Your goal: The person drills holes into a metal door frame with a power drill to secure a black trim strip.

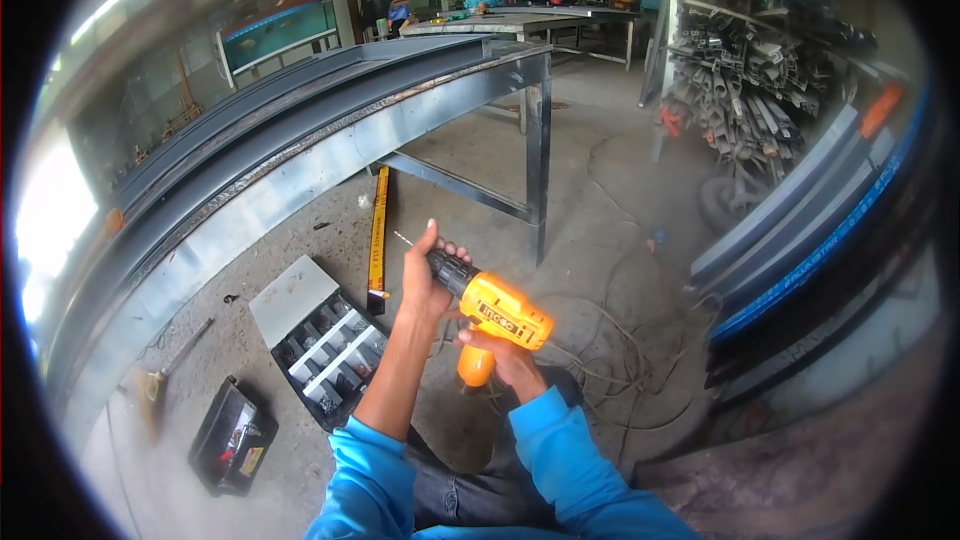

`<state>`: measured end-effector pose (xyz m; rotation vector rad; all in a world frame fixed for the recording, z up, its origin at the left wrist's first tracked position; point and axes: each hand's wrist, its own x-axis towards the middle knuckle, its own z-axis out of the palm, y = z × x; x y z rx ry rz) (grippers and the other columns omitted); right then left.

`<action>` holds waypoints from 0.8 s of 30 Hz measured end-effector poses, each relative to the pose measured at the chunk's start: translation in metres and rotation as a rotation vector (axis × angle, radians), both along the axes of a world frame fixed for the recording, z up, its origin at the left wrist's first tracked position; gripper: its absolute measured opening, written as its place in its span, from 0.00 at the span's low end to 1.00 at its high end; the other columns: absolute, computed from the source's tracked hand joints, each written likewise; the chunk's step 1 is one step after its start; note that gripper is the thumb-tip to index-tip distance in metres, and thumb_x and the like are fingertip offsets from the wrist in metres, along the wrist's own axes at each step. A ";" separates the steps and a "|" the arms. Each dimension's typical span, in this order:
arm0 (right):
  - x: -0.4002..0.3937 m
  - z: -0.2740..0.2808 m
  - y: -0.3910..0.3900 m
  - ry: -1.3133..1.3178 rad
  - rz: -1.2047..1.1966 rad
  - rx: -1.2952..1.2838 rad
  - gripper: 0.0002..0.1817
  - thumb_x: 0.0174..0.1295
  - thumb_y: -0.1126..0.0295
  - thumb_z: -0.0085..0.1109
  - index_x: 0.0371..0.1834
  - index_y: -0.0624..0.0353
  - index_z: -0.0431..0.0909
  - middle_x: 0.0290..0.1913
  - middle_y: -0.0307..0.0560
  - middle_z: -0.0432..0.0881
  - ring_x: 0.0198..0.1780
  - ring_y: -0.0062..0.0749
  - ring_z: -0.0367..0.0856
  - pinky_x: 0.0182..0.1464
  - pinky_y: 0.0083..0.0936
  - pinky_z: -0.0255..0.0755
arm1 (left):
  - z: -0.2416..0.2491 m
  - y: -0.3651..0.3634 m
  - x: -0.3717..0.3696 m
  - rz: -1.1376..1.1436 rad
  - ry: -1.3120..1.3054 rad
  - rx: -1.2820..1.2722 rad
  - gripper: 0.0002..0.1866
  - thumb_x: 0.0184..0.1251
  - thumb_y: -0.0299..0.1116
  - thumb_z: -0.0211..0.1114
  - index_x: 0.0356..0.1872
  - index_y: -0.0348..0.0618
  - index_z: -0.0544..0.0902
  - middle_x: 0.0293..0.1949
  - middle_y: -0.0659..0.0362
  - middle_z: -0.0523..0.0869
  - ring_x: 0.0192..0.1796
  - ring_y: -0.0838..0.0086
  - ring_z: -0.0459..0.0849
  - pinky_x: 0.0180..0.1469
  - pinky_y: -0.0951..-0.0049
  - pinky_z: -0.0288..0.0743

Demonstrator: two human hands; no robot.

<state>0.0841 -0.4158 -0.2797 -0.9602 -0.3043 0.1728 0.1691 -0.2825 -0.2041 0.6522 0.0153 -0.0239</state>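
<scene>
A yellow and black cordless drill (508, 310) is held in front of my body, tilted with its thin drill bit (403, 238) pointing up and left. My left hand (428, 275) is closed around the black chuck, its thumb sticking up beside the bit. Around the drill's handle my right hand (505, 355) is wrapped, with its thumb along the side below the label. The trigger finger is mostly hidden behind the tool.
A long metal-framed table (300, 145) stands ahead on the left. An open parts case (325, 360), a black toolbox (233, 438) and a yellow level (379, 230) lie on the floor. Cables (610, 350) coil at right, near stacked metal profiles (800, 230). People work at the back.
</scene>
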 end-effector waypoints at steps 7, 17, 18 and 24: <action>0.004 0.004 0.002 0.127 0.135 0.341 0.24 0.60 0.69 0.68 0.59 0.59 0.73 0.49 0.53 0.82 0.36 0.37 0.84 0.38 0.33 0.82 | 0.012 -0.003 -0.014 0.070 -0.082 0.027 0.16 0.71 0.44 0.65 0.29 0.45 0.75 0.27 0.59 0.77 0.36 0.66 0.81 0.48 0.60 0.78; -0.001 -0.005 0.010 -0.004 0.031 0.037 0.23 0.60 0.74 0.66 0.60 0.60 0.75 0.51 0.47 0.83 0.46 0.35 0.86 0.49 0.30 0.78 | 0.017 -0.001 -0.019 0.128 -0.105 0.166 0.26 0.66 0.30 0.65 0.64 0.35 0.72 0.23 0.64 0.71 0.28 0.74 0.75 0.38 0.69 0.77; -0.001 -0.007 0.008 0.003 0.034 0.036 0.23 0.60 0.74 0.66 0.60 0.60 0.75 0.51 0.47 0.83 0.46 0.35 0.86 0.49 0.30 0.78 | 0.018 -0.001 -0.019 0.130 -0.098 0.166 0.26 0.66 0.30 0.65 0.64 0.35 0.72 0.23 0.64 0.71 0.28 0.74 0.75 0.38 0.69 0.77; 0.000 -0.002 0.003 0.010 0.133 0.106 0.29 0.58 0.77 0.63 0.66 0.59 0.72 0.58 0.50 0.81 0.50 0.37 0.85 0.53 0.31 0.77 | 0.015 -0.002 -0.024 0.187 -0.075 0.185 0.24 0.65 0.28 0.63 0.62 0.34 0.73 0.23 0.64 0.70 0.27 0.74 0.75 0.38 0.68 0.77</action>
